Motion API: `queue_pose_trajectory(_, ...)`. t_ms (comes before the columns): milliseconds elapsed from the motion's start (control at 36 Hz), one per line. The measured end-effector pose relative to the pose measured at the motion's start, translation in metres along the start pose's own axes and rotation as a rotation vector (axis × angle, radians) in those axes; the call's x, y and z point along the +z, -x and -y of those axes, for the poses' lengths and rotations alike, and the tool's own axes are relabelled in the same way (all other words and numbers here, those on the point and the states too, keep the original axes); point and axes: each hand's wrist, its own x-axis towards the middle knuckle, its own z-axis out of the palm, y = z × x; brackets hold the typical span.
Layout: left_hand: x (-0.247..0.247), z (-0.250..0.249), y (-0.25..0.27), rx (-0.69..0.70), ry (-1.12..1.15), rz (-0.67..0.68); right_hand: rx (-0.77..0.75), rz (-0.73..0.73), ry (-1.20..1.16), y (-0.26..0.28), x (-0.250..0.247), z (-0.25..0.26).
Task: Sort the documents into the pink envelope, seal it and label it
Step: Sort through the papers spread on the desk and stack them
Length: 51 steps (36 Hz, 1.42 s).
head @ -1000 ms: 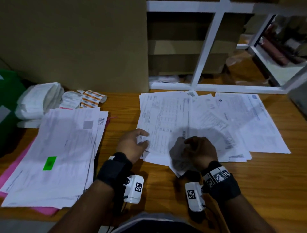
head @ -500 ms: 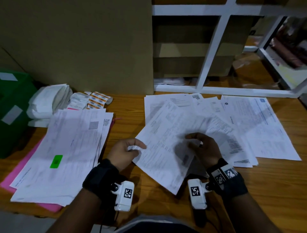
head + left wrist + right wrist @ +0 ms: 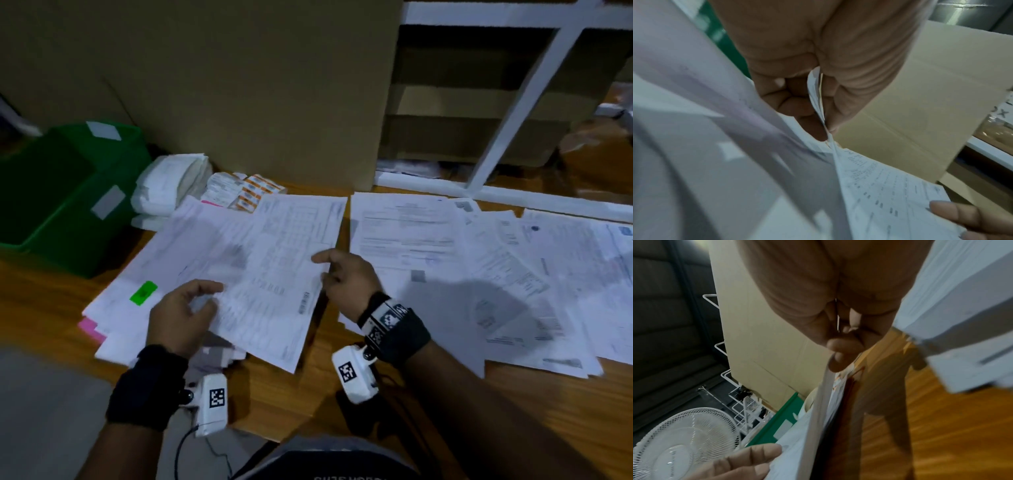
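1. Pinched on two sides: one printed sheet [image 3: 270,274], with the left hand [image 3: 180,315] at its near left edge and the right hand [image 3: 346,281] at its right edge.
2. Left grip: thumb on top and curled fingers [image 3: 797,104] below, squeezed tight on the paper. Right grip: thumb and first finger nipping the edge, with the other fingers tucked in.
3. Held up off the table and stretched between the two grips, most likely to stop the thin paper from flopping or folding.
4. Right under the sheet and the left grip: a pile of papers [image 3: 137,260] with a green sticker [image 3: 144,292]. Looks like the drop spot for this sheet.
5. Under that pile, just left of the left grip: the pink envelope [image 3: 90,327], with only a corner peeking out. Papers on top of it, not inside. Open or closed: cannot tell.
6. Right of the right grip: more documents [image 3: 513,274], fanned out flat on the wooden table [image 3: 513,428], likely so each one is easy to read and pick.
7. Sorting not done yet, with filling, sealing and labelling all left to do.
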Motion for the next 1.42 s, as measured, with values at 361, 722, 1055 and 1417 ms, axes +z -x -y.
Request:
queue_pose_trajectory(361,-0.069,0.038,0.003,-0.130,-0.191,-0.280,0.016,0.210,0.051,-0.030,0.067,0.036)
queue_pose_trajectory(722,0.011,-0.032,-0.036,0.125,-0.370,0.031,0.082,-0.074,0.136,0.006,0.000,-0.005)
queue_pose_trajectory(1055,0.146,-0.130,-0.040,0.173,-0.133,0.552,0.544,-0.556,0.512,0.050,-0.122,-0.072)
queue_pose_trajectory(1417,0.163,-0.132,-0.028,0.207,-0.077,0.438,0.370,-0.501,0.491,0.065,-0.117,-0.080)
